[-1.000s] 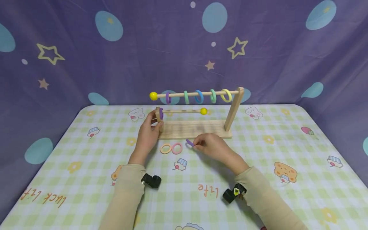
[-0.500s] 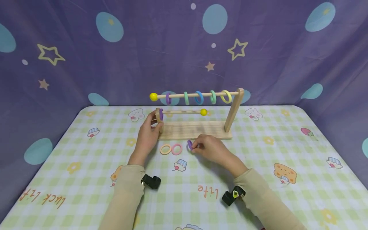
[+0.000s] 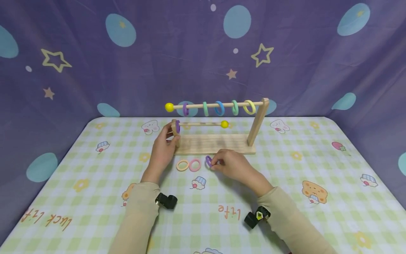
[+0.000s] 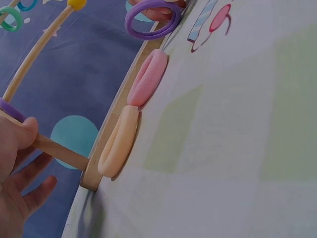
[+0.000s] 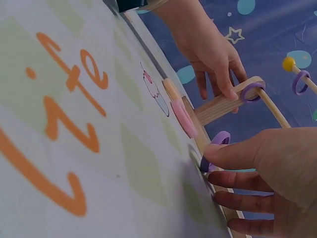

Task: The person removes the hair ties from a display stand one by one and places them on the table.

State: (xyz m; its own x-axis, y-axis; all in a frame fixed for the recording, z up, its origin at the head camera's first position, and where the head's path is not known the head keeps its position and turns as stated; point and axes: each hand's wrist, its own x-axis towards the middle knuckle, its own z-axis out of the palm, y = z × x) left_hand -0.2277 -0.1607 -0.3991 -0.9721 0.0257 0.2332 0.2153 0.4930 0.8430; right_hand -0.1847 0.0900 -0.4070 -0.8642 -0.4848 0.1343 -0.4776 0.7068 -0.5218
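Note:
My right hand (image 3: 233,162) pinches a purple ring (image 3: 208,161) between thumb and fingers, just in front of the wooden rack's base (image 3: 215,144). In the right wrist view this ring (image 5: 218,141) stands tilted on edge, low over the cloth. My left hand (image 3: 163,146) grips the rack's short left post (image 4: 62,152), thumb on the near side. Another purple ring (image 3: 178,127) hangs on the lower rod (image 3: 201,124), right against that post. A cream ring (image 3: 182,165) and a pink ring (image 3: 195,165) lie flat side by side on the cloth between the hands.
Along the upper rod (image 3: 196,105) hang a purple ring (image 3: 185,109), a blue ring (image 3: 219,108), a yellow ring (image 3: 249,107) and two green ones. Yellow balls cap both rod ends. The tall right post (image 3: 258,121) rises from the base. A purple curtain (image 3: 203,63) hangs behind the table.
The purple ring in my right hand has turned from nearly edge-on to showing its opening, shifting slightly. My left hand stays on the post.

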